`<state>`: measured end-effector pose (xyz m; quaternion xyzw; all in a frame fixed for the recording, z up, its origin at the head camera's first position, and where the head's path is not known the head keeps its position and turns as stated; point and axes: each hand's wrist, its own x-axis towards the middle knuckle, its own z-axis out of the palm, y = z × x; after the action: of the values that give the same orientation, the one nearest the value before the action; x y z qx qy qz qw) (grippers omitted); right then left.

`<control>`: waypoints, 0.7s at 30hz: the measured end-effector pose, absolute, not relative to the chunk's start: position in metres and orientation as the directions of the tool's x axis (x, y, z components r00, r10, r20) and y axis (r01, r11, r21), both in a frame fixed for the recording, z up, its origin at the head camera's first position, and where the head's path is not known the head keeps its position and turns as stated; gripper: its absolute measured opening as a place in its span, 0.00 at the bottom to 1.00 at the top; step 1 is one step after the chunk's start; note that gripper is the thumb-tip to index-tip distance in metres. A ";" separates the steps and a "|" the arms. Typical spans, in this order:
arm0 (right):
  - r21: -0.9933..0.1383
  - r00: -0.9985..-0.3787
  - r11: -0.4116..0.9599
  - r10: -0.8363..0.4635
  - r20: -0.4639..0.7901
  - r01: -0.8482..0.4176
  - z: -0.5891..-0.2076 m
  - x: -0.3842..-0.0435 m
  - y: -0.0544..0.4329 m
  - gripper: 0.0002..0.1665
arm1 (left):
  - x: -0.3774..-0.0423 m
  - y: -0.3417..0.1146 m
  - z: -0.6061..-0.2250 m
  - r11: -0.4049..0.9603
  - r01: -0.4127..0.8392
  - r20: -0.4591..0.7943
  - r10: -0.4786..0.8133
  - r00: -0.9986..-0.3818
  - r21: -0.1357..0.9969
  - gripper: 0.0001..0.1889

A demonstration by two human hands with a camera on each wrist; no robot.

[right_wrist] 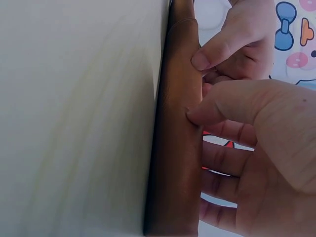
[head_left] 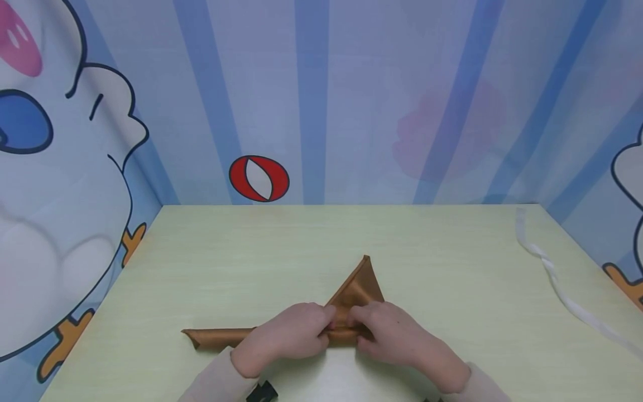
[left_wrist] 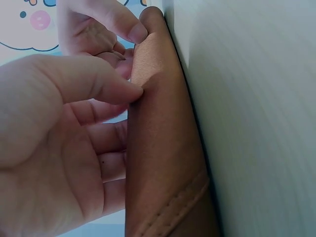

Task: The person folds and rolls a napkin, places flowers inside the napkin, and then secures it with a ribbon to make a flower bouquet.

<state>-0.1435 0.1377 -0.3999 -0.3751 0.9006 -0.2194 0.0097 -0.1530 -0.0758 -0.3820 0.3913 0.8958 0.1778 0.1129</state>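
Observation:
A brown satin cloth napkin lies near the front of the table, its near edge rolled into a long tube and one pointed corner standing out beyond the hands. My left hand pinches the roll left of its middle, thumb on the near side and fingers behind. Close beside it, my right hand pinches the same roll in the same way. In the left wrist view, a stitched hem slants across the rolled cloth. The roll's left end reaches past my left forearm. Its right part is hidden behind my right hand in the head view.
A white ribbon, twisted in places, runs along the table's right side. The pale table meets a blue striped backdrop with cartoon prints at its back and sides. A small black object shows by my left wrist.

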 end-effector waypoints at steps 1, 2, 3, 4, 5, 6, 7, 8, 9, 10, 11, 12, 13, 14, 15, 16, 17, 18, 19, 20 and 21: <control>-0.405 -0.718 0.621 -0.680 0.147 -0.671 -0.400 -0.144 0.138 0.08 | -0.153 -0.076 -0.383 0.629 0.660 -0.063 0.741 -0.668 0.410 0.06; -0.406 -0.718 0.620 -0.680 0.147 -0.671 -0.400 -0.144 0.138 0.08 | -0.154 -0.076 -0.383 0.628 0.659 -0.063 0.742 -0.667 0.414 0.07; -0.408 -0.717 0.618 -0.682 0.147 -0.672 -0.400 -0.144 0.138 0.08 | -0.154 -0.076 -0.383 0.626 0.658 -0.063 0.743 -0.666 0.418 0.08; -0.410 -0.716 0.616 -0.682 0.150 -0.672 -0.400 -0.144 0.138 0.08 | -0.154 -0.076 -0.384 0.622 0.660 -0.060 0.746 -0.664 0.421 0.09; -0.411 -0.715 0.615 -0.682 0.152 -0.673 -0.400 -0.144 0.138 0.09 | -0.154 -0.075 -0.384 0.618 0.664 -0.057 0.748 -0.661 0.421 0.09; -0.411 -0.715 0.614 -0.682 0.154 -0.674 -0.400 -0.144 0.137 0.09 | -0.154 -0.075 -0.385 0.615 0.672 -0.051 0.752 -0.657 0.413 0.09; -0.411 -0.715 0.613 -0.681 0.157 -0.674 -0.400 -0.144 0.137 0.09 | -0.154 -0.076 -0.385 0.611 0.679 -0.047 0.756 -0.652 0.406 0.09; -0.411 -0.715 0.613 -0.681 0.158 -0.675 -0.400 -0.144 0.137 0.09 | -0.154 -0.076 -0.385 0.607 0.687 -0.042 0.761 -0.647 0.400 0.09; -0.412 -0.715 0.612 -0.681 0.161 -0.676 -0.400 -0.144 0.137 0.09 | -0.154 -0.076 -0.386 0.602 0.695 -0.036 0.765 -0.643 0.393 0.09; -0.412 -0.714 0.610 -0.681 0.165 -0.677 -0.400 -0.143 0.137 0.09 | -0.154 -0.076 -0.386 0.598 0.702 -0.031 0.769 -0.638 0.387 0.09; -0.412 -0.713 0.609 -0.681 0.167 -0.678 -0.400 -0.143 0.137 0.09 | -0.154 -0.076 -0.386 0.594 0.707 -0.027 0.773 -0.634 0.383 0.09; -0.411 -0.712 0.608 -0.681 0.169 -0.679 -0.400 -0.143 0.137 0.09 | -0.154 -0.076 -0.386 0.591 0.713 -0.022 0.775 -0.631 0.377 0.09; -0.410 -0.711 0.607 -0.682 0.172 -0.681 -0.400 -0.143 0.137 0.09 | -0.154 -0.076 -0.386 0.589 0.715 -0.020 0.777 -0.629 0.377 0.09; -0.408 -0.709 0.605 -0.683 0.176 -0.683 -0.400 -0.143 0.137 0.10 | -0.154 -0.076 -0.386 0.588 0.718 -0.017 0.778 -0.628 0.373 0.09; -0.407 -0.708 0.604 -0.683 0.180 -0.686 -0.401 -0.143 0.137 0.10 | -0.154 -0.076 -0.386 0.589 0.719 -0.017 0.777 -0.629 0.369 0.09; -0.405 -0.706 0.602 -0.683 0.184 -0.688 -0.401 -0.143 0.137 0.10 | -0.154 -0.076 -0.386 0.591 0.718 -0.020 0.777 -0.630 0.367 0.09; -0.402 -0.706 0.602 -0.683 0.186 -0.690 -0.401 -0.143 0.137 0.10 | -0.154 -0.075 -0.386 0.595 0.717 -0.022 0.775 -0.632 0.364 0.08; -0.400 -0.705 0.602 -0.684 0.189 -0.691 -0.401 -0.143 0.137 0.10 | -0.154 -0.075 -0.386 0.599 0.714 -0.025 0.772 -0.635 0.363 0.08; -0.399 -0.705 0.602 -0.684 0.190 -0.692 -0.401 -0.143 0.137 0.10 | -0.154 -0.075 -0.386 0.604 0.709 -0.029 0.768 -0.639 0.363 0.08; -0.398 -0.704 0.602 -0.684 0.190 -0.692 -0.401 -0.143 0.137 0.09 | -0.154 -0.075 -0.386 0.609 0.705 -0.034 0.765 -0.643 0.363 0.07; -0.395 -0.703 0.602 -0.685 0.190 -0.694 -0.401 -0.143 0.137 0.09 | -0.154 -0.075 -0.386 0.614 0.699 -0.038 0.761 -0.648 0.366 0.07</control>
<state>-0.1434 0.1373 -0.4015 -0.3851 0.8950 -0.2248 -0.0095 -0.1537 -0.0746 -0.3855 0.4086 0.8933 0.1615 0.0950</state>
